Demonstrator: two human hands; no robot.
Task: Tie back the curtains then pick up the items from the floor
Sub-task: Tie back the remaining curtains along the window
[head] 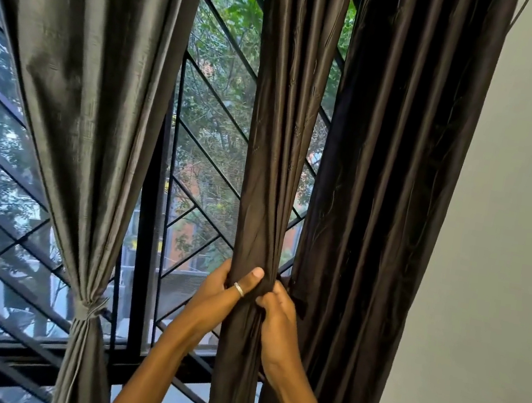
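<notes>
- grip: the left hand wraps the gathered strip of dark brown satin curtain from its left side, its ringed thumb pressed across the front. the right hand pinches the same strip from the right, just below. both hands are closed on cloth at about waist level of the curtain.
- risk, slip: the cloth looks glossy. if either hand eases off to reach for a tie, the folds would likely slide and fan open.
- risk, no tie: no band shows in either hand, and it cannot be told whether one is hidden behind the strip.
- risk, stray cloth: the wider dark brown curtain panel hangs loose just right of the strip, close by the right hand. it could be left out of the knot.
- reference: the grey textured curtain, well to the left, is already cinched by a grey fabric tie-back.
- risk, snag: the black diagonal window grille stands behind, and cloth could catch on its bars.
- the floor items are not in view.
</notes>
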